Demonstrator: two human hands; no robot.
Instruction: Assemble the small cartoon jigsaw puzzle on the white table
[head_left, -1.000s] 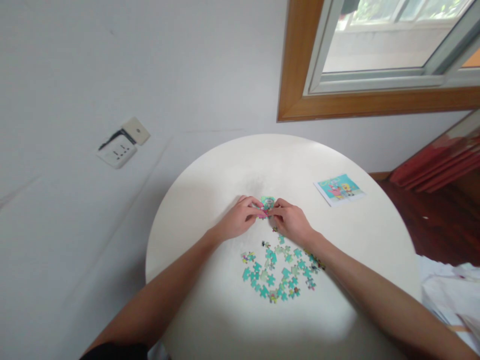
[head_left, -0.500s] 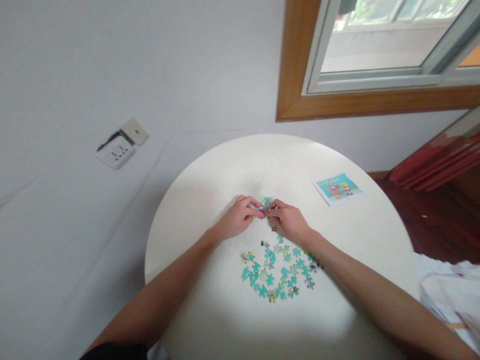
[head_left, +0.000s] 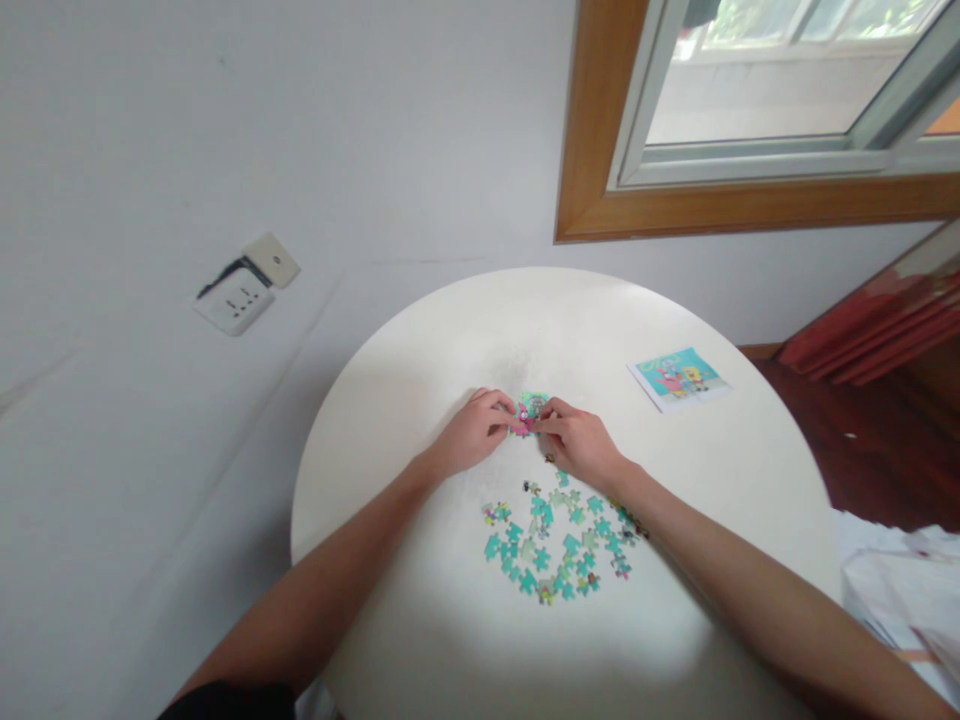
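A small joined patch of jigsaw puzzle [head_left: 524, 418], pink and green, lies on the table between my hands. My left hand [head_left: 480, 430] is closed at its left edge, thumb and fingertips touching the pieces. From the right, my right hand [head_left: 577, 438] is closed too, its fingertips pressing on the pink part and covering some of it. A single dark puzzle piece [head_left: 550, 459] sits just below my right fingers. Nearer to me, loose turquoise puzzle pieces [head_left: 528, 581] are spread out, a few of them partly hidden by my right forearm.
The round white table [head_left: 420, 350] stands against a wall with a socket [head_left: 235, 300] and a window [head_left: 750, 100]. A picture card [head_left: 681, 379] with cartoon figures lies at the right on the tabletop. White sheets or bags [head_left: 892, 580] are at the lower right.
My left fingers have drawn back slightly to the left, so more of the pink pieces shows. My right hand stays in nearly the same place.
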